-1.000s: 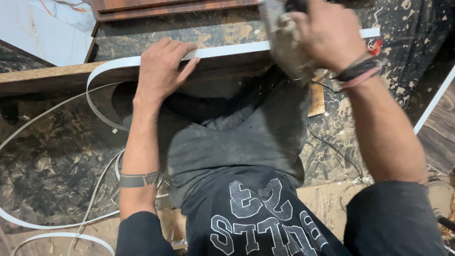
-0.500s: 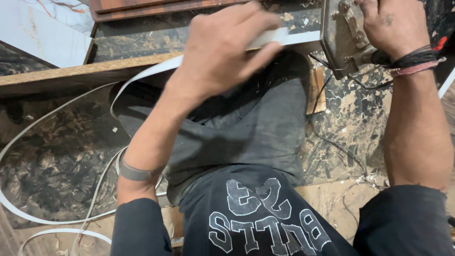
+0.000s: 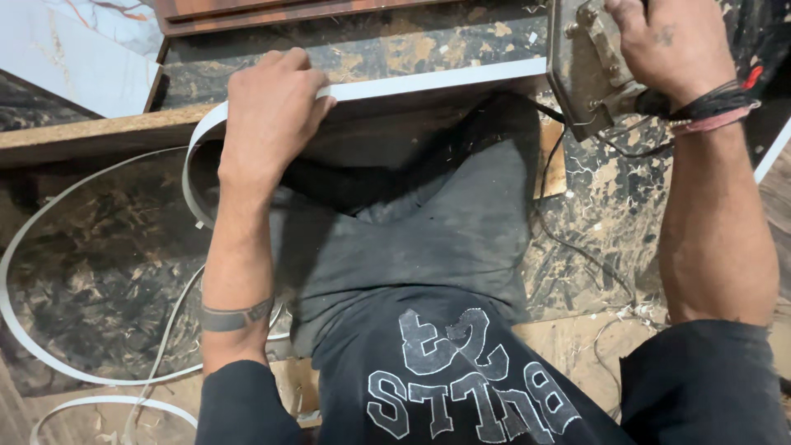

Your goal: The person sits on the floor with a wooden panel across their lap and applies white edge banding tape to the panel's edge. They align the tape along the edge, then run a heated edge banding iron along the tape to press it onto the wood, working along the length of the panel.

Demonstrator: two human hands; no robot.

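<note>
My left hand (image 3: pixel 270 115) presses down on a white edge-banding strip (image 3: pixel 428 82) that runs along the near edge of a wooden board (image 3: pixel 99 136). The strip's loose end curls down and left from under my fingers. My right hand (image 3: pixel 667 49) grips a metal-bodied power tool (image 3: pixel 589 66) at the top right, standing at the board's right end over the strip. A thin cord (image 3: pixel 577 247) trails down from the tool across the floor.
Loops of spare white strip (image 3: pixel 49 346) lie on the dark speckled floor (image 3: pixel 107 255) at the left. A pale marbled panel (image 3: pixel 74 58) leans at the top left. My grey-trousered knee (image 3: pixel 428 239) sits below the board. A small wood block (image 3: pixel 554 156) lies by the tool.
My left hand has dropped back from raised in front of the camera onto the strip. The tool stays at the board's right end in my right hand.
</note>
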